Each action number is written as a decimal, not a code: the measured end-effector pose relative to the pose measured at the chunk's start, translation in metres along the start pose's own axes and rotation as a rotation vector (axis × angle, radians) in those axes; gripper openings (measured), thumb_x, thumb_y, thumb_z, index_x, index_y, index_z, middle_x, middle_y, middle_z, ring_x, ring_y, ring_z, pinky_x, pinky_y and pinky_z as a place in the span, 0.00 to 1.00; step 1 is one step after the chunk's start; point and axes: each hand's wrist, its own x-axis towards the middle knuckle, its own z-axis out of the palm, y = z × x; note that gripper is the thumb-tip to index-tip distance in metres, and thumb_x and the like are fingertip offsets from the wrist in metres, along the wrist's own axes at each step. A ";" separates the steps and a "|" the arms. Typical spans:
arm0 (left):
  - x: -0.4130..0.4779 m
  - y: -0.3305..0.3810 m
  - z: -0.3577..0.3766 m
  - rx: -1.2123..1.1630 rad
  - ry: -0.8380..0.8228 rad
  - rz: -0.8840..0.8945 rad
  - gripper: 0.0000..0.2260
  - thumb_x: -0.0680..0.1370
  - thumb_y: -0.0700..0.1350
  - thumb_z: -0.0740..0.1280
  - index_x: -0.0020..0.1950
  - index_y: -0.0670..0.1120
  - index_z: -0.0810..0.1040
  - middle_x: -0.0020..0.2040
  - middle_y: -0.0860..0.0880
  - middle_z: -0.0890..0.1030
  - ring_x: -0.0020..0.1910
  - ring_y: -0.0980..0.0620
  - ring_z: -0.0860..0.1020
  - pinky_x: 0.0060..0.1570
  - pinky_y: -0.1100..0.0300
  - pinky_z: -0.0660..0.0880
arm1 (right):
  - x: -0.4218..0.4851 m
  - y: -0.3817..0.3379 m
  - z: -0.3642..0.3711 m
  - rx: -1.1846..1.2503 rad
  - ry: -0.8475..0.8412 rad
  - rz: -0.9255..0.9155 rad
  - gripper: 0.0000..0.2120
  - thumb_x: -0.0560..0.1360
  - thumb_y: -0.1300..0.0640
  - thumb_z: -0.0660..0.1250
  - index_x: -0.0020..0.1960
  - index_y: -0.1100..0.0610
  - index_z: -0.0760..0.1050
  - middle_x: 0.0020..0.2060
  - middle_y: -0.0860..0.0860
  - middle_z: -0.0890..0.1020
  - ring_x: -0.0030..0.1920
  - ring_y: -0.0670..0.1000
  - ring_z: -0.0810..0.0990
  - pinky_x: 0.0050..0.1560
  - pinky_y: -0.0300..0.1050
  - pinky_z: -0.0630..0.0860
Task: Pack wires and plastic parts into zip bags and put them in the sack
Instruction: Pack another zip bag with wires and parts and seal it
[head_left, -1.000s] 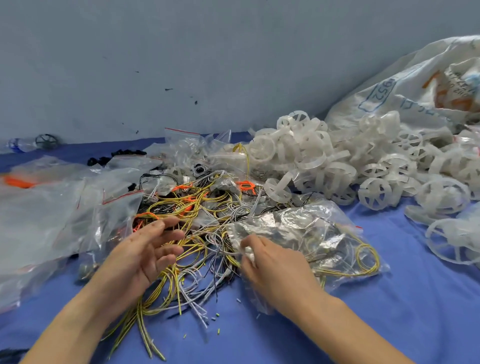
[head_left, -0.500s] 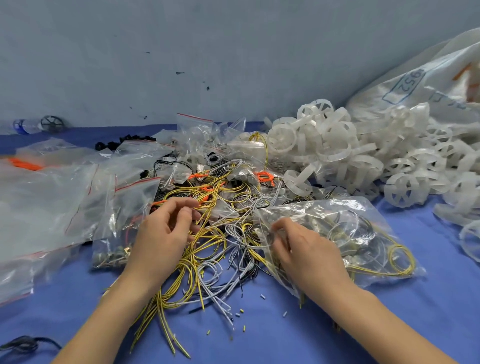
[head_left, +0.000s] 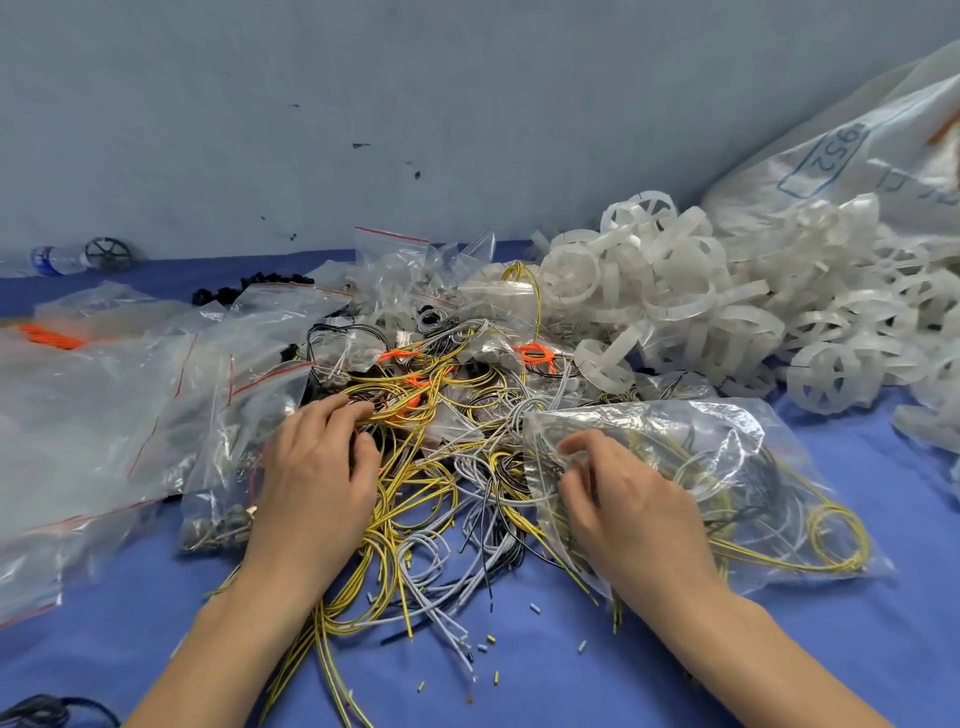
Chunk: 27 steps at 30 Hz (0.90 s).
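**Wire mess on a blue worktop (head_left: 779, 665)**

Big sack (head_left: 857, 156) far right, plastic parts (head_left: 701, 301) heaped against it. Loose wires (head_left: 447, 452) tangle mid-worktop — zip bag (head_left: 737, 467) lying just right of them. The left hand (head_left: 317, 483) grips yellow wires, right hand (head_left: 628, 509) pinches the bag's edge.

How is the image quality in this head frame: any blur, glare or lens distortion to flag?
Head view: even, soft lighting with faint shadows; the zip bags at the left edge are smeared by blur; glare streaks the clear bag pinched by the right hand; the wires the left hand grips are sharp; lens distortion is hard to judge here.
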 end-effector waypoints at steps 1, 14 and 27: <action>0.000 0.000 0.001 0.019 -0.007 0.013 0.14 0.80 0.41 0.63 0.65 0.43 0.77 0.65 0.45 0.75 0.67 0.46 0.68 0.69 0.50 0.61 | 0.000 -0.001 -0.001 -0.007 0.011 -0.024 0.08 0.79 0.48 0.58 0.54 0.48 0.74 0.44 0.42 0.82 0.35 0.50 0.82 0.28 0.45 0.69; -0.001 -0.004 0.003 0.061 -0.007 0.033 0.14 0.78 0.41 0.65 0.64 0.45 0.77 0.63 0.46 0.76 0.64 0.45 0.69 0.65 0.46 0.67 | 0.033 0.008 -0.010 0.094 0.149 0.041 0.09 0.79 0.50 0.59 0.54 0.50 0.75 0.45 0.43 0.77 0.37 0.49 0.76 0.32 0.43 0.67; 0.000 -0.004 -0.003 0.026 -0.027 0.003 0.14 0.79 0.44 0.63 0.64 0.48 0.76 0.63 0.48 0.75 0.65 0.47 0.69 0.65 0.47 0.67 | 0.134 0.046 0.023 0.699 -0.023 0.889 0.08 0.78 0.51 0.65 0.51 0.57 0.72 0.34 0.53 0.75 0.31 0.52 0.72 0.29 0.43 0.69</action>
